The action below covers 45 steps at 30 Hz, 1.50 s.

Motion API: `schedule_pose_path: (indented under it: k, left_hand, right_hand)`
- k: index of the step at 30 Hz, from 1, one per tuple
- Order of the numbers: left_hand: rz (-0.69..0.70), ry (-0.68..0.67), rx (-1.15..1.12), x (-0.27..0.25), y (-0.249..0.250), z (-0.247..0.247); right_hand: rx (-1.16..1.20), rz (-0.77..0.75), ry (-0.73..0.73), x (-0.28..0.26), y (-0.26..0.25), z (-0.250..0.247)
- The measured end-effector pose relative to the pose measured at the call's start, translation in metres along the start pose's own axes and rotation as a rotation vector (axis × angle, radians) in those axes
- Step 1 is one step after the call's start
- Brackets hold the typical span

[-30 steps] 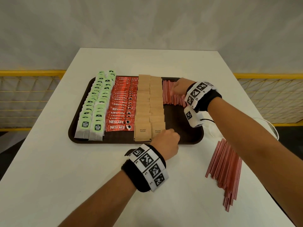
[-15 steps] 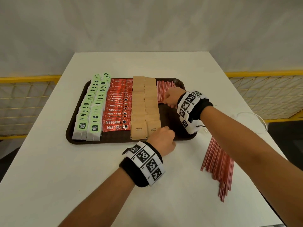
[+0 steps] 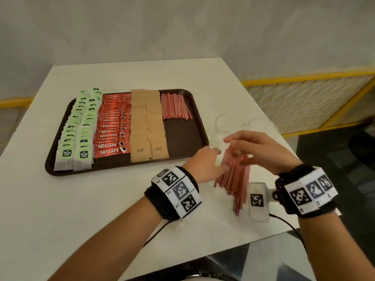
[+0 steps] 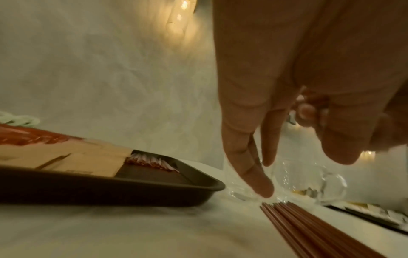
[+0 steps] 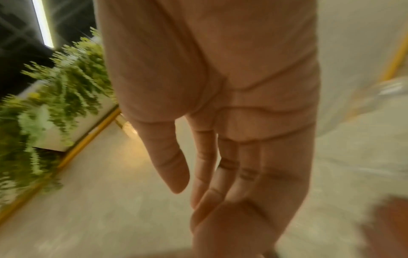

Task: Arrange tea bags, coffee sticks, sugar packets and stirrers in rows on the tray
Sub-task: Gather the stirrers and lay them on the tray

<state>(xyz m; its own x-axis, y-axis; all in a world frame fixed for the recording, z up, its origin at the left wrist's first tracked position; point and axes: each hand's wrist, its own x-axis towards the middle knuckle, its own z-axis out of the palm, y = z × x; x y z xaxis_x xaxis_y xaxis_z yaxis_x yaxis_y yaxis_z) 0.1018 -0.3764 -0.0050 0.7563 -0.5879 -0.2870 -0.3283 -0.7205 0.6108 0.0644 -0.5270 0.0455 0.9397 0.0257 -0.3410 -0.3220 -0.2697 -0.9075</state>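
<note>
Loose stirrers [image 3: 233, 175] lie on the bench [image 3: 81, 209], right of centre in the head view, beside the tray [image 3: 182, 138]. Left hand [image 3: 205, 165] and right hand [image 3: 257, 151] flank them, each grip apart, fingers straight, clamped on nothing

The head camera looked down and forward over the table [image 3: 85, 209], taking in the whole tray [image 3: 183, 142] and both wrists. The left wrist camera sat low, just off the table, looking along the left hand [image 4: 287, 87] at the tray's near right corner; both views shared that corner and the loose stirrers [image 3: 233, 179]. The right wrist camera looked along the right hand [image 5: 220, 104], blurred, toward a planter [image 5: 55, 104].
</note>
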Motion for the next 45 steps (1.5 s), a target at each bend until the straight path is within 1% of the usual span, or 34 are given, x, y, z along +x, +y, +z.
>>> schedule_pose_path:
  k: [3, 5, 7, 9, 11, 14, 20, 23, 28, 36, 38, 41, 43, 45]
  left_hand:
    - [-0.094, -0.067, 0.096, 0.007, 0.011, 0.015]
    - [-0.155, -0.1, 0.107, 0.015, 0.014, 0.024]
    - [-0.2, -0.1, 0.111, 0.023, 0.019, 0.031]
    - [-0.242, -0.082, 0.138, 0.036, 0.023, 0.041]
    - [-0.255, -0.062, 0.126, 0.047, 0.027, 0.05]
    - [-0.274, -0.032, 0.135, 0.037, 0.041, 0.045]
    - [-0.33, 0.006, 0.127, 0.038, 0.04, 0.045]
    - [-0.366, 0.002, 0.122, 0.038, 0.041, 0.048]
    - [-0.379, 0.053, 0.112, 0.037, 0.041, 0.052]
    - [-0.394, 0.074, 0.106, 0.037, 0.041, 0.06]
    - [-0.39, 0.056, 0.069, 0.034, 0.039, 0.055]
    - [-0.386, 0.004, -0.055, 0.032, 0.029, 0.044]
    - [-0.395, -0.02, -0.199, 0.029, 0.025, 0.039]
    - [-0.398, -0.007, -0.39, 0.024, 0.022, 0.035]
  right_hand:
    - [0.022, 0.132, 0.029, -0.016, 0.042, -0.01]
    - [0.032, 0.17, 0.099, -0.021, 0.06, -0.013]
    - [-0.013, 0.198, 0.195, -0.023, 0.073, -0.014]
    - [-0.035, 0.234, 0.244, -0.023, 0.08, -0.014]
    - [0.043, 0.254, 0.229, -0.02, 0.084, -0.012]
    - [0.153, 0.251, 0.209, -0.015, 0.082, -0.01]
    - [0.184, 0.242, 0.186, -0.005, 0.08, -0.002]
    - [0.198, 0.231, 0.182, -0.005, 0.082, -0.002]
    - [0.245, 0.239, 0.18, -0.007, 0.087, -0.006]
    - [0.277, 0.213, 0.132, -0.006, 0.088, 0.001]
    - [0.284, 0.21, 0.13, -0.006, 0.088, 0.001]
    - [0.313, 0.202, 0.128, -0.007, 0.09, -0.001]
    - [0.34, 0.199, 0.124, -0.007, 0.091, -0.003]
    - [0.343, 0.193, 0.125, -0.007, 0.092, -0.002]
